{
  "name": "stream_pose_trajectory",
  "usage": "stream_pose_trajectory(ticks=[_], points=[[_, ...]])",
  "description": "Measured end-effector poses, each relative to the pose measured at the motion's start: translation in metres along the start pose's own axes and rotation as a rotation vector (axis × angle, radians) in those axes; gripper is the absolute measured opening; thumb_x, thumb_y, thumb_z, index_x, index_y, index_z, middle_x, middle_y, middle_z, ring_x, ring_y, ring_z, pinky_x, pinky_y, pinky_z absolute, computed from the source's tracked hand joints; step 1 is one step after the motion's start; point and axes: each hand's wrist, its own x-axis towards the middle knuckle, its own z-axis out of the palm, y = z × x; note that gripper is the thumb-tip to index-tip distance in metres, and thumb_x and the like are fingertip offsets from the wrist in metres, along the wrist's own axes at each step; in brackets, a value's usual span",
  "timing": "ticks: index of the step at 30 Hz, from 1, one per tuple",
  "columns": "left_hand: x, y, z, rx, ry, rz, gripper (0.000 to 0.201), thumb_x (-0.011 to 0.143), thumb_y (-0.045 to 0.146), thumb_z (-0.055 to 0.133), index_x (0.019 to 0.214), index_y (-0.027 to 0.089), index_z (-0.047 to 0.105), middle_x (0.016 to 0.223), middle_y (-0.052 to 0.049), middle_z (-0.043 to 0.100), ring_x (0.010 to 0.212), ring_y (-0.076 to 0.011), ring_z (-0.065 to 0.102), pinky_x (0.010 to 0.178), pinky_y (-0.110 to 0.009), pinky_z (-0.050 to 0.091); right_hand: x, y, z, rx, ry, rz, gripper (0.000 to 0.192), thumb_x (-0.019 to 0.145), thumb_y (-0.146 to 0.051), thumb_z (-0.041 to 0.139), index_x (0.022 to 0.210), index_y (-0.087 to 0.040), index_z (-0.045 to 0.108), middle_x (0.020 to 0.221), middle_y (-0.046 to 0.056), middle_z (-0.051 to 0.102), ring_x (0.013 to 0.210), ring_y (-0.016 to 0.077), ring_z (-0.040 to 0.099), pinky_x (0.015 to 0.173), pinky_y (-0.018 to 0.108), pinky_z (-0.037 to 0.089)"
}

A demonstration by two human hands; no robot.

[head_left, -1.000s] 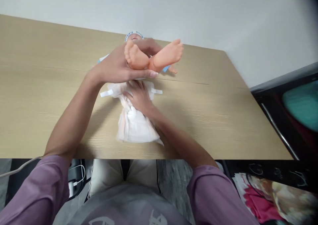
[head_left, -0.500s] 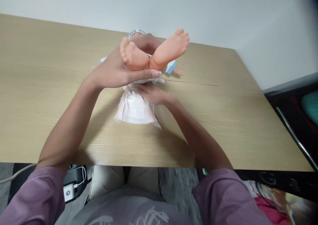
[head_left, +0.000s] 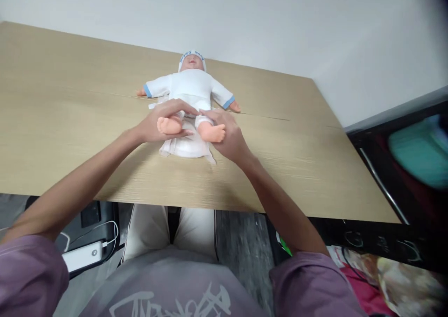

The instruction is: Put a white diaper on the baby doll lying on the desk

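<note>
doll (head_left: 191,86) lies on its back at the upper middle of the frame, head toward the wall, on the wooden desk (head_left: 315,167). left hand (head_left: 159,123) curls loosely round one leg, right hand (head_left: 229,137) cups the other foot, fingers part closed, seemingly keeping the legs settled over the white diaper (head_left: 182,148) spread beneath its hips.

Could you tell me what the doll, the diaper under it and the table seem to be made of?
Doll: the feet look like smooth, matte moulded plastic or vinyl, with an even peach colour; its white top looks like soft cloth.
Diaper: thin white nonwoven or paper-like sheet, crinkled at the edges.
Table: light wood or wood-look laminate, judging by the fine straight grain and dull sheen.
</note>
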Motion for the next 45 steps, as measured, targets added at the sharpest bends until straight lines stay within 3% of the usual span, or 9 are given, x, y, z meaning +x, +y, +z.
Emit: stream_pose_trajectory(ticks=[9,16,22,24,27,29,32,39,45], points=[[-0.079,-0.033,-0.018,0.184,-0.245,-0.098,0.041,0.102,0.034,0.072,0.141,0.024,0.08,0.151,-0.014,0.081,0.154,-0.0348,0.067,0.132,-0.056,0.048,-0.046,0.049,0.021,-0.167,-0.192,-0.069,0.052,0.108,-0.012,0.048,0.147,-0.026,0.079,0.162,0.014,0.07,0.156,0.0305,0.063,0.131,0.055,0.053],[-0.081,-0.039,-0.016,0.197,-0.386,-0.038,0.062,0.096,0.01,0.069,0.156,0.027,0.074,0.161,-0.014,0.075,0.163,-0.0332,0.06,0.136,-0.057,0.045,-0.04,0.059,0.018,-0.171,-0.224,-0.144,0.053,0.107,-0.003,0.051,0.142,-0.028,0.081,0.157,0.012,0.074,0.149,0.0304,0.068,0.124,0.053,0.057],[-0.069,-0.023,-0.021,0.221,-0.426,-0.135,0.052,0.106,0.022,0.058,0.155,0.029,0.074,0.162,-0.011,0.073,0.155,-0.0318,0.065,0.129,-0.052,0.051,-0.032,0.043,-0.01,-0.072,-0.277,-0.129,0.046,0.107,-0.008,0.051,0.135,-0.029,0.083,0.152,0.007,0.076,0.125,0.0271,0.079,0.096,0.039,0.065],[-0.066,-0.014,-0.013,0.277,-0.406,-0.181,0.046,0.109,0.035,0.056,0.151,0.026,0.074,0.155,-0.012,0.076,0.146,-0.0354,0.067,0.127,-0.055,0.05,-0.035,0.025,-0.008,-0.108,-0.26,-0.093,0.031,0.112,-0.027,0.062,0.136,-0.025,0.08,0.153,0.013,0.074,0.128,0.0328,0.077,0.102,0.045,0.065],[-0.066,-0.005,0.006,0.404,-0.369,-0.204,0.056,0.103,0.063,0.067,0.141,0.022,0.074,0.145,-0.017,0.078,0.136,-0.0429,0.065,0.123,-0.062,0.048,-0.046,-0.003,0.007,-0.204,-0.215,-0.073,0.045,0.105,-0.047,0.079,0.139,-0.019,0.074,0.157,0.023,0.067,0.144,0.0447,0.066,0.117,0.058,0.06],[-0.067,-0.004,0.017,0.474,-0.347,-0.21,0.065,0.094,0.069,0.078,0.137,0.02,0.074,0.143,-0.02,0.077,0.135,-0.046,0.062,0.119,-0.063,0.048,-0.054,-0.014,0.021,-0.252,-0.176,-0.045,0.04,0.105,-0.039,0.077,0.138,-0.017,0.073,0.159,0.025,0.064,0.151,0.0466,0.06,0.121,0.061,0.056],[-0.066,-0.005,0.022,0.488,-0.332,-0.227,0.046,0.094,0.052,0.078,0.126,0.019,0.075,0.137,-0.02,0.079,0.135,-0.0459,0.061,0.117,-0.062,0.048,-0.057,-0.015,0.036,-0.269,-0.096,0.035,0.024,0.109,-0.023,0.064,0.13,-0.021,0.075,0.156,0.021,0.067,0.144,0.0417,0.064,0.116,0.058,0.058],[-0.032,-0.014,-0.003,0.257,-0.064,-0.444,0.033,0.107,0.053,0.06,0.107,0.022,0.074,0.106,-0.008,0.08,0.104,-0.0299,0.072,0.101,-0.046,0.057,-0.019,0.027,0.033,-0.053,0.101,0.109,0.024,0.116,-0.032,0.05,0.111,-0.026,0.072,0.107,0.009,0.075,0.11,0.0327,0.071,0.124,0.061,0.051],[0.03,-0.077,-0.017,0.2,0.225,-0.444,0.033,0.106,0.056,0.069,0.106,0.023,0.073,0.116,-0.011,0.078,0.127,-0.0352,0.068,0.113,-0.052,0.055,0.057,0.092,0.034,0.184,0.281,0.212,0.04,0.119,-0.062,0.05,0.109,-0.027,0.069,0.116,0.009,0.073,0.12,0.0318,0.069,0.115,0.055,0.057]])
